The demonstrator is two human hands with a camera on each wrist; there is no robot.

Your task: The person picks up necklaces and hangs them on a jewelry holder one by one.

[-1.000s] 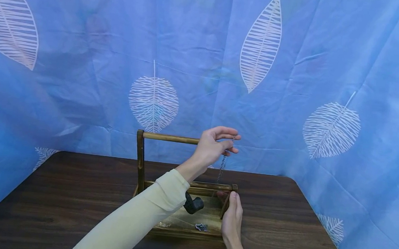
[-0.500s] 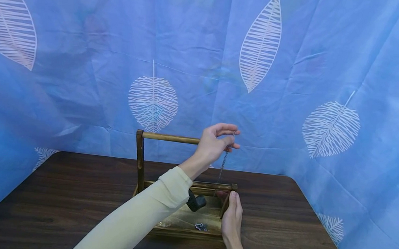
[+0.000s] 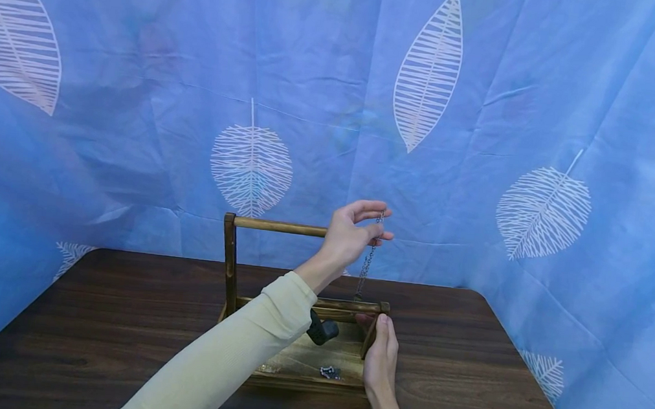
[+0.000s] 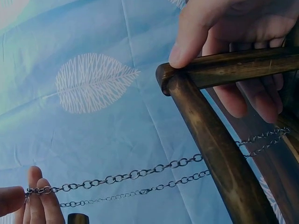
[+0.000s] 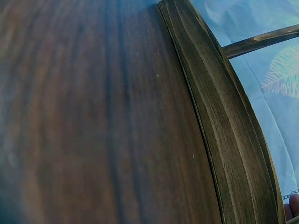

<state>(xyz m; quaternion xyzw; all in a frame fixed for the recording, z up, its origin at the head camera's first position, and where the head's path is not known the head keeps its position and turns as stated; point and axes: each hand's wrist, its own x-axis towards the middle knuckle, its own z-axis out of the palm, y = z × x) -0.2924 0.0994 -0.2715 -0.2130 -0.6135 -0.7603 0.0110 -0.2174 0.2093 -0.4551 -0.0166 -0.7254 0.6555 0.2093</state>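
In the head view my left hand (image 3: 351,236) is raised above the wooden jewelry stand (image 3: 230,267), pinching a silver chain necklace (image 3: 367,260) between thumb and fingers. Two strands of it run down to the stand's lower bar (image 3: 348,305). Seen from the left wrist, the chain (image 4: 135,174) stretches from the left fingertips (image 4: 35,175) past behind a dark wooden bar (image 4: 215,144). My right hand (image 3: 381,358) grips the right end of the stand, thumb on the near side and fingers behind. My left forearm hides part of the stand.
A small beaded piece of jewelry (image 3: 329,373) lies on the stand's tray, and a shiny clear piece (image 3: 268,369) lies to its left. The stand rests on a dark wooden table (image 3: 465,372). A blue leaf-print curtain (image 3: 325,100) hangs behind.
My left hand has risen slightly, drawing the chain necklace up; its two strands and lower end now show just above the lower bar. The right hand and stand stay put.
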